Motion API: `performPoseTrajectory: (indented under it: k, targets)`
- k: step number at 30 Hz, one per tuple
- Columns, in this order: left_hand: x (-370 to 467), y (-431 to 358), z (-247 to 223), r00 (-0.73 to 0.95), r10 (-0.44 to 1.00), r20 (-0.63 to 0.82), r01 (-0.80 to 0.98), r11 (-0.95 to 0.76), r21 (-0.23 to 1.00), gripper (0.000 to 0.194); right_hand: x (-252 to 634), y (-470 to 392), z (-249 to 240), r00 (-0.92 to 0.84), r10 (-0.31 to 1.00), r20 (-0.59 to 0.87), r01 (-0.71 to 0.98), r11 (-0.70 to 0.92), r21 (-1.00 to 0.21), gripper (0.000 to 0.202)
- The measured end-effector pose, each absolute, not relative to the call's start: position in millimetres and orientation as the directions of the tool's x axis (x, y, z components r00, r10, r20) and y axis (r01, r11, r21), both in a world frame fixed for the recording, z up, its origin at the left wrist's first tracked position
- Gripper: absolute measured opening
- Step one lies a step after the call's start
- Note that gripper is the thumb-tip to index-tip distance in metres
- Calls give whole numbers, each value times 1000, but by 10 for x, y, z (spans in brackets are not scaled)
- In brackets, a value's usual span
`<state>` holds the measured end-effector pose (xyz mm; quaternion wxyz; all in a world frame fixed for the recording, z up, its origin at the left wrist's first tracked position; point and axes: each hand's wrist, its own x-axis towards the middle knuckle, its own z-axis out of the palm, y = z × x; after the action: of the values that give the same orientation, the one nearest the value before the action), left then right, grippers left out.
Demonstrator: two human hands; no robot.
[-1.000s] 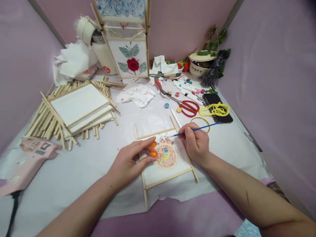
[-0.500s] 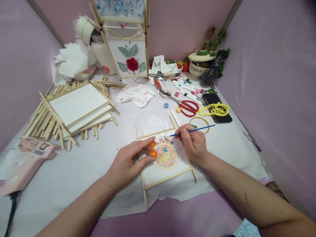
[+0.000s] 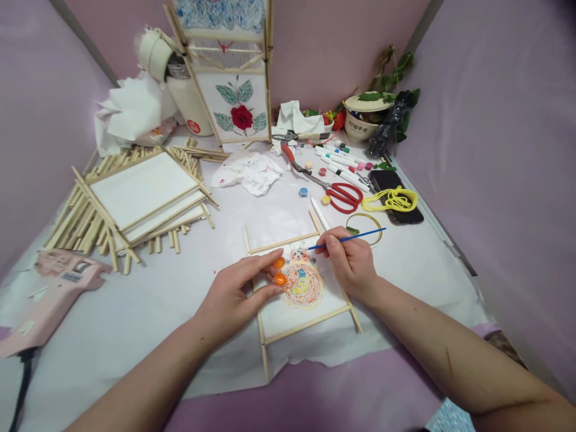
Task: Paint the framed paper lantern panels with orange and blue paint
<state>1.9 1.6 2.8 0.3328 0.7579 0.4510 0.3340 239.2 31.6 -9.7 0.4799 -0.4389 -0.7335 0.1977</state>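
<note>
Between the fingers and thumb of my left hand (image 3: 245, 285) is a small orange paint pot (image 3: 279, 279), with a second orange round, perhaps its lid, just above it. My right hand (image 3: 348, 261) pinches a slim blue paintbrush (image 3: 353, 237), its tip pointing left over the top of a dotted picture (image 3: 308, 294). That picture, in orange, yellow and blue dots, is on a white sheet in a wooden stick frame (image 3: 310, 325) lying flat. My left hand rests over the frame's left side; my right is over its right side.
A pink glue gun (image 3: 63, 294) lies at left, near framed white panels (image 3: 144, 192) on a stick pile. A frame with a red rose (image 3: 242, 118) stands behind. Red-handled scissors (image 3: 346, 198), markers (image 3: 344, 165), a phone (image 3: 411, 217) and yellow cord (image 3: 396, 199) lie at right.
My right hand and the paintbrush have shifted slightly to the left. My left hand stays in place with the orange paint pot.
</note>
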Motion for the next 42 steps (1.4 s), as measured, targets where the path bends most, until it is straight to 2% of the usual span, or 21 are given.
performPoseTrajectory:
  k: [27,37,42]
  targets:
    - [12,12,10,380,903,200,457,-371,808,48,2411,312,-132,-189,815,548,454,567,-687,30]
    - [7,6,10,383,899,213,461,-385,800,47,2410,304,-91,-185,830,527,502,540,-675,23]
    - [12,18,2,383,898,218,463,-390,796,47,2410,301,-99,-214,813,542,497,568,-656,28]
